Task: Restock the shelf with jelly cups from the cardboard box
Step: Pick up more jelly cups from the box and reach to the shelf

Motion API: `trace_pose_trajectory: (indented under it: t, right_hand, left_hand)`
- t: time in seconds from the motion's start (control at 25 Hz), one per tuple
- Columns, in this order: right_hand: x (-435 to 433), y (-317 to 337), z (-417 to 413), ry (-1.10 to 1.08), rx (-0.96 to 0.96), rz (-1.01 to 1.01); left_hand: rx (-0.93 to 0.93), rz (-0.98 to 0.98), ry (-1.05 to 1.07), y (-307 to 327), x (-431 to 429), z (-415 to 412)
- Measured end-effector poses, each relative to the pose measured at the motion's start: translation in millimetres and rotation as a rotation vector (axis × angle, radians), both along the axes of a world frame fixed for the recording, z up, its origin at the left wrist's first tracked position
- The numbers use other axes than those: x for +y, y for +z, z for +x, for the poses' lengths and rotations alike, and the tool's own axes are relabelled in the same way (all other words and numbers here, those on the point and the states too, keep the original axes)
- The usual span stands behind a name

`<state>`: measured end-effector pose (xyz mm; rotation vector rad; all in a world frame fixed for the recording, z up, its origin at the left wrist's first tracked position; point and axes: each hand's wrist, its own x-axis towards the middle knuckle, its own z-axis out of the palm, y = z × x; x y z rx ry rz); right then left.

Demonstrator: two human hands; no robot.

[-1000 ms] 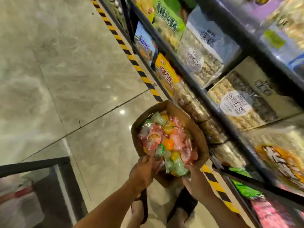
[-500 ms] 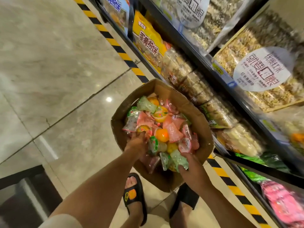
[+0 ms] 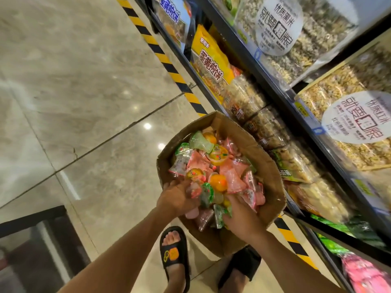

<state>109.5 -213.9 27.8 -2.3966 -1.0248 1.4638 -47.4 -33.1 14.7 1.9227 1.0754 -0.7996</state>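
An open brown cardboard box [image 3: 268,172] stands on the floor by the shelf, heaped with jelly cups [image 3: 218,166] in pink, green and orange wrappers. My left hand [image 3: 175,197] reaches into the near left of the pile, fingers curled round several cups. My right hand [image 3: 239,216] digs into the near right side, fingers curled under a bunch of cups. The shelf [image 3: 273,85] runs along the right, stocked with bagged snacks.
A yellow-and-black hazard strip [image 3: 167,66] lines the floor along the shelf base. My feet in black sandals [image 3: 175,254] stand just below the box. A dark glass-topped unit [image 3: 31,246] sits at the lower left. Grey tiled floor [image 3: 74,92] spreads to the left.
The view has dropped closer to the box. Both hands have pushed from the box's near rim deeper into the pile and curled round cups.
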Motion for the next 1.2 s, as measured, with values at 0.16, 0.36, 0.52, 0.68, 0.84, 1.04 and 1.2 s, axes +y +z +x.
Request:
trace_pose_trajectory:
  t: [0.16,0.36,0.52,0.68,0.84,1.04,1.2]
  right_hand:
    - [34.6,-24.5,-6.1,0.169,-0.037,-0.018]
    - [67.7,-70.3,-23.7,0.408,-0.167,-0.164]
    - [70.0,-77.1,-36.9,0.439,-0.311,-0.202]
    - [52.9,-59.7,-33.3,0.318,-0.343,-0.092]
    - [37.9,5.3,-27.0,0.139,-0.237,-0.09]
    - [24.4,122.5,-33.5,0.111,-0.218,-0.06]
    - [5.0,233.7,-46.4,0.011,-0.188,0.033]
  left_hand:
    - [-0.221,-0.001,0.253,30.2,7.2,-33.9]
    - [-0.306,0.008,0.42,35.1,0.1,-62.7]
    - [-0.363,0.064,0.488,35.5,-10.1,-74.3]
    - [-0.386,0.069,0.499,45.8,-17.9,-78.0]
    - [-0.37,0.054,0.439,76.7,-20.2,-81.0]
    - [-0.387,0.094,0.324,148.9,-39.4,-93.6]
    - [-0.457,0.046,0.226,241.3,-51.7,-109.2]
